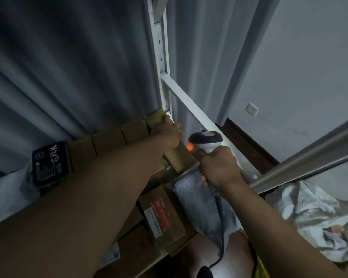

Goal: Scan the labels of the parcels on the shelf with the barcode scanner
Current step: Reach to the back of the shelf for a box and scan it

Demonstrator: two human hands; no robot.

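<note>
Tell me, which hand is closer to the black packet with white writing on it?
Left. The left hand rests on a cardboard box to the right of the black packet. The right hand, gripping the barcode scanner, is farther right still.

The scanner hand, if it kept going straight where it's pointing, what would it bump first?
Probably the brown box that the left hand rests on. The right hand aims the scanner toward it, its orange glow beside the box's side. Depth is hard to judge here.

Left hand (167, 131) on cardboard box (181, 155); right hand (217, 167) gripping scanner (206, 140)
</note>
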